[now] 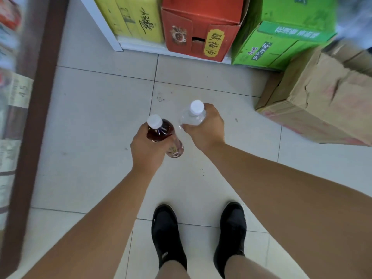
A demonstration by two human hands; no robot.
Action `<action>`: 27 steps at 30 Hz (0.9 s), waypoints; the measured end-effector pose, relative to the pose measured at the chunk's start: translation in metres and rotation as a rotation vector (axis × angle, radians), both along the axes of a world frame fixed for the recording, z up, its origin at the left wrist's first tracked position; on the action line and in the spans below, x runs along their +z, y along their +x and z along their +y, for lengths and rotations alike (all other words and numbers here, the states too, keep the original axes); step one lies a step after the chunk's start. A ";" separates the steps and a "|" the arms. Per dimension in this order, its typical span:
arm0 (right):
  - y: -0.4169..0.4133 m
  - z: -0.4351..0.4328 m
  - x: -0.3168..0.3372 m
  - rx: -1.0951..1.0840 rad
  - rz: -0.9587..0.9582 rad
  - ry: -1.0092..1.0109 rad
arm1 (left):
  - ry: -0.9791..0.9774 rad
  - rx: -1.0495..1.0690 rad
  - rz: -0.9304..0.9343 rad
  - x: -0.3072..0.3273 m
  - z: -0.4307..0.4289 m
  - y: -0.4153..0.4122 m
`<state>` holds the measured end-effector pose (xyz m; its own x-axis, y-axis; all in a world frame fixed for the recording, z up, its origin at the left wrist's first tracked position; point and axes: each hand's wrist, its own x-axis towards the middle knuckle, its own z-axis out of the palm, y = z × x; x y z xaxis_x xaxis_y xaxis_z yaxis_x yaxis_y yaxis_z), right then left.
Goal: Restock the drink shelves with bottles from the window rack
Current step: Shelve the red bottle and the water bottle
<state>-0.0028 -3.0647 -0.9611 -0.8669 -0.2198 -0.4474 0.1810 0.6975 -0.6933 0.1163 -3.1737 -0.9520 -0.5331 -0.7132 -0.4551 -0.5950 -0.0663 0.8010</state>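
Head view: mid-aisle, fully loaded.
Left hand [147,152]: grasping dark drink bottle [161,130].
Right hand [207,129]: grasping clear bottle [192,117].
Risk: cardboard carton [322,97] at two o'clock, a likely trip and drop.

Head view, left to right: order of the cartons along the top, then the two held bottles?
Cartons: yellow carton → red carton → green cartons → brown cardboard box. Bottles: dark drink bottle in the left hand → clear bottle in the right hand.

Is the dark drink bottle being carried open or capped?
Capped: a white screw cap sits closed on the neck of the brown-liquid plastic bottle.
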 end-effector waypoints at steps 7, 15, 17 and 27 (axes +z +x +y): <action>-0.005 -0.022 0.217 -0.031 -0.039 -0.367 | 0.055 0.027 0.161 0.200 -0.050 0.019; -0.017 -0.086 0.556 0.283 -0.073 -0.772 | 0.049 0.274 0.530 0.538 -0.089 0.035; -0.005 -0.104 0.646 0.396 -0.059 -0.846 | 0.008 0.298 0.601 0.626 -0.087 0.041; 0.105 -0.145 0.956 0.994 -0.090 -1.127 | -0.315 0.539 0.865 0.948 -0.076 0.163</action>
